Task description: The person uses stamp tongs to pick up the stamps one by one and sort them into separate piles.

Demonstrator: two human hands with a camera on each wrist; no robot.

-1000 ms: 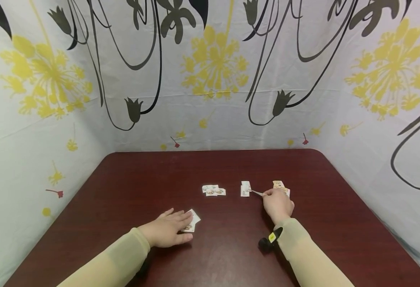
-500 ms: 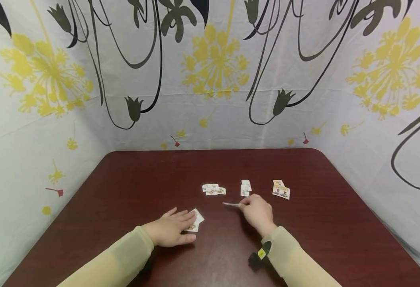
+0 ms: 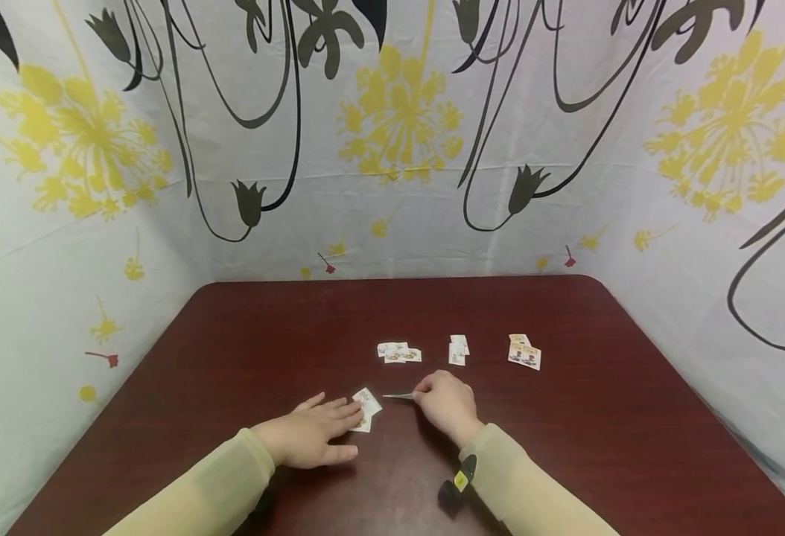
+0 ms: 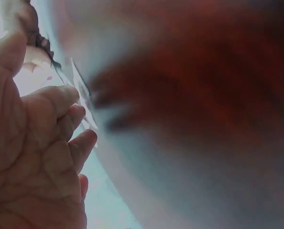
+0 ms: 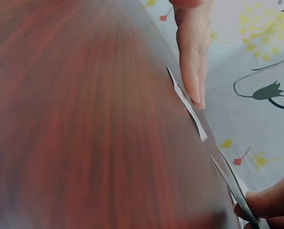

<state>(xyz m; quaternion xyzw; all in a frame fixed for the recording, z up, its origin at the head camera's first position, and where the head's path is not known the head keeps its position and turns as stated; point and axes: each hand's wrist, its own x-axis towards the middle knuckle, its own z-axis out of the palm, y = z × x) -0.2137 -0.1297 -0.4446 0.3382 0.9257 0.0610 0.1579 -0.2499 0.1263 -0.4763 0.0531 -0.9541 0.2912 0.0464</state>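
My left hand [image 3: 305, 434] lies palm down at the middle of the table, fingers straight. Its fingertips rest on the near left part of a few small white picture cards [image 3: 369, 403], and some of the print is hidden under them. Just to the right, my right hand [image 3: 447, 406] pinches a pair of tweezers [image 3: 399, 396] between thumb and fingers. The tips point left toward the cards and stop short of them. In the right wrist view the tweezers' prongs [image 5: 235, 188] stand apart, with nothing seen between them.
Farther back on the dark red table [image 3: 285, 320] lie three groups of small cards: a left cluster [image 3: 402, 354], a middle cluster [image 3: 458, 350] and a right cluster [image 3: 523, 353]. Patterned cloth [image 3: 392, 223] hangs along the table's back and sides.
My right hand has moved left and nearer to me with the tweezers, from beside the middle cluster to beside the cards at my left hand. The left hand has shifted slightly, uncovering more card.
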